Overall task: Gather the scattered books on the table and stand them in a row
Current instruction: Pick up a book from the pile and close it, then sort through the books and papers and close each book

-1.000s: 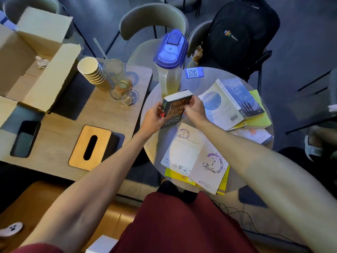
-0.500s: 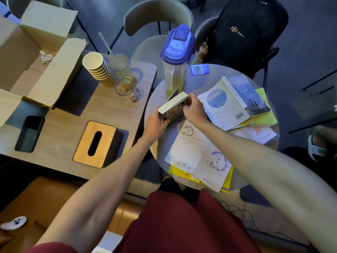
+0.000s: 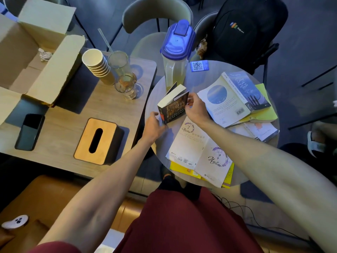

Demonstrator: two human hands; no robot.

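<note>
Dark-covered book (image 3: 173, 105) stands on edge near the left side of the round worktop (image 3: 158, 143), cover slightly splayed, just in front of the blue-lidded pitcher (image 3: 176, 52). Left hand (image 3: 155, 123) has its grip closed on the book's lower near corner. Right hand (image 3: 196, 108) pinches the book's right edge, fingers closed on the cover.

Remaining books lie flat. White open book (image 3: 198, 152) lies face down at the near edge, over a yellow book (image 3: 180, 169). Blue-and-white book (image 3: 231, 95) rests face down on the far right, atop a yellow-green book (image 3: 266, 110) and another white book (image 3: 260, 132). A QR card (image 3: 198, 66) lies beside the pitcher.
</note>
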